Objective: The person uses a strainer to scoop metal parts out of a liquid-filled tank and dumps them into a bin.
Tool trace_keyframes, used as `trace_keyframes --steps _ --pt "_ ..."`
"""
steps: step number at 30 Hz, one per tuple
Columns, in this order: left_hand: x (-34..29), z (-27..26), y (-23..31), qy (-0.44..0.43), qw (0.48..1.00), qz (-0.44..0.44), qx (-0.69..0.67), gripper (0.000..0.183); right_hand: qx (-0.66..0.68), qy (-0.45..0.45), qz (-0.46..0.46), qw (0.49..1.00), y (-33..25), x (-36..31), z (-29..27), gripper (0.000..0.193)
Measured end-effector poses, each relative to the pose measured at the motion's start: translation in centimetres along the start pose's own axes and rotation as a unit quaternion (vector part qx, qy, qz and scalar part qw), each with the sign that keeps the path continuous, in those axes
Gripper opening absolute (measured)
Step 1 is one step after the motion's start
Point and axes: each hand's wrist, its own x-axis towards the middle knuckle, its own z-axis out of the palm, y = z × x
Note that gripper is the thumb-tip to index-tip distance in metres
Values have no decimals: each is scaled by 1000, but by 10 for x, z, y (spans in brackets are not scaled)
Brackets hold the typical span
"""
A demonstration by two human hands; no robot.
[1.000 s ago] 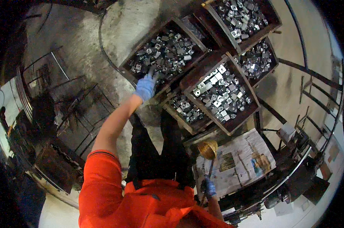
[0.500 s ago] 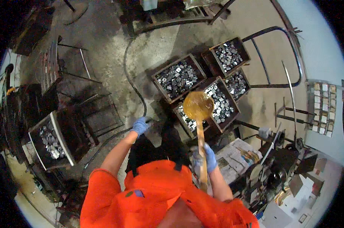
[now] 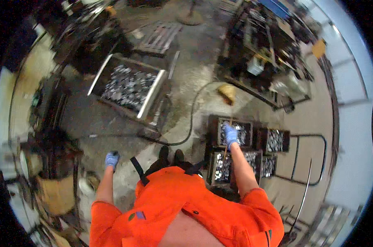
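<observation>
While space surrounds the left hand (image 3: 112,159), grip unclear, the right (image 3: 231,136) clasps a ladle (image 3: 227,94) across box edges (image 3: 251,133).

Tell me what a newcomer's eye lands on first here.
Probably the bright orange shirt, filling the lower middle. Next, the yellow-headed, long-handled tool in the grip of the blue-gloved right hand, its handle crossing in front of the metal-filled bins right of centre. Then the pale-railed bin of metal pieces, upper left.
</observation>
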Motion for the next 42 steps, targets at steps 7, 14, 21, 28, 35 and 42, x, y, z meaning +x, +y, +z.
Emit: trace_keyframes --steps 7,14,21,28,35,42 --pt "-141 -21 -132 22 949 -205 -236 26 -111 14 11 994 -78 72 84 53" --pt "-168 -23 -201 -39 937 -255 -238 26 -345 -55 -150 925 -16 37 288 53" --pt "-83 -92 -266 20 916 -216 -337 29 -144 -258 -75 952 -21 17 252 47" --pt "-33 -142 -323 23 965 -166 -204 29 144 -67 101 982 -122 -38 182 42" --pt "22 -122 -370 16 979 -108 -173 32 253 -1 -24 967 -339 -147 189 44" --pt "59 -185 -328 15 965 -122 -231 28 166 -161 2 973 -411 -138 289 35"
